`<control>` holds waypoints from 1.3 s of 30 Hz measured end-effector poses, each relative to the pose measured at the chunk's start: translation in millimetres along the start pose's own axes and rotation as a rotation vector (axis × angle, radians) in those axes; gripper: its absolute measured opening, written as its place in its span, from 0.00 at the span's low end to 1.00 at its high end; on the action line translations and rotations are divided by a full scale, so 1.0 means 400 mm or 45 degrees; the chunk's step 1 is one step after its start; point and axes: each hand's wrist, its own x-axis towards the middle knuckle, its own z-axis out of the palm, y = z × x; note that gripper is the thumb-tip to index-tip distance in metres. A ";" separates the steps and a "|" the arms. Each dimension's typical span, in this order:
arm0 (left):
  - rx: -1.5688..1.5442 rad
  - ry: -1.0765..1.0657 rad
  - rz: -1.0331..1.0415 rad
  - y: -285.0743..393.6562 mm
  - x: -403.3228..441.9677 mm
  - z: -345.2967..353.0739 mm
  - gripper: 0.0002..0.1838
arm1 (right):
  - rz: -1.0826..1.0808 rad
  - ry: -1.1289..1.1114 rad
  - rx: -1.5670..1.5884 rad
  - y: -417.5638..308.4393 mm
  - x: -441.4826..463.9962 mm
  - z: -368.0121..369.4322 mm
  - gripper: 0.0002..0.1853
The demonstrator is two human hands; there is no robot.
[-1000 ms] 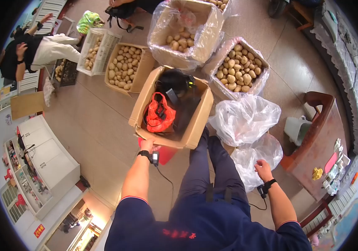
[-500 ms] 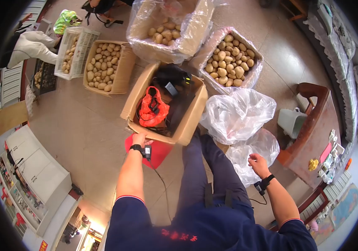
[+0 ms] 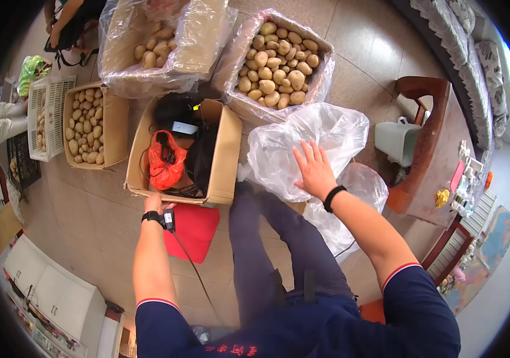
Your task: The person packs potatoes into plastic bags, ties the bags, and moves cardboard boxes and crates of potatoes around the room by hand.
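Note:
My left hand [image 3: 155, 204] grips the near bottom-left edge of an open cardboard box [image 3: 225, 156]. Inside the box lie an orange-red plastic bag [image 3: 167, 162], a small grey-blue device [image 3: 184, 127] and dark black items. To the right, my right hand [image 3: 314, 170] is spread flat, palm down, over or against a crumpled clear plastic bag [image 3: 341, 128]; whether it touches the plastic I cannot tell. Both wrists wear black bands, with a small device and cable at the left one. A red flat-topped piece [image 3: 194, 232] shows just below the box.
Potatoes fill a plastic-lined box [image 3: 323, 89], a cardboard box [image 3: 115, 128] and part of a larger lined box [image 3: 201, 45]. A white crate [image 3: 58, 119] stands at left. On the right are a grey bin [image 3: 397, 143] and a wooden table [image 3: 431, 185]. Another person is at top left.
My right hand has risen from beside my leg to the clear plastic bag, fingers now spread. The cardboard box has shifted left, away from my legs, with my left hand still at its edge.

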 end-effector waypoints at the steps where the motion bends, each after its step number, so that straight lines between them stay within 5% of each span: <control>1: 0.020 -0.032 0.048 0.006 -0.018 -0.002 0.19 | 0.022 0.061 -0.056 0.017 0.027 0.031 0.40; 7: 0.056 -0.099 0.112 0.002 -0.063 -0.041 0.18 | 0.095 -0.357 -0.181 0.158 -0.044 0.193 0.21; 13: -0.123 -0.033 0.164 -0.018 0.049 0.044 0.19 | 0.280 -0.592 -0.200 0.271 -0.273 0.243 0.21; 18: -0.039 -0.059 0.059 -0.083 0.071 0.059 0.34 | 0.391 -0.817 -0.260 0.287 -0.398 0.280 0.27; 21: 0.004 -0.063 0.094 -0.097 -0.053 0.075 0.32 | 0.435 -0.899 -0.231 0.260 -0.451 0.283 0.29; 23: -0.017 -0.164 0.065 -0.116 -0.145 0.072 0.31 | 0.558 -1.036 -0.045 0.208 -0.463 0.207 0.21; 27: 0.055 -0.300 0.025 -0.155 -0.353 0.057 0.30 | 0.477 -0.943 0.027 0.160 -0.575 0.171 0.26; 39: 0.242 -0.372 0.073 -0.147 -0.782 -0.122 0.22 | 0.497 -0.237 0.639 -0.004 -0.716 -0.167 0.20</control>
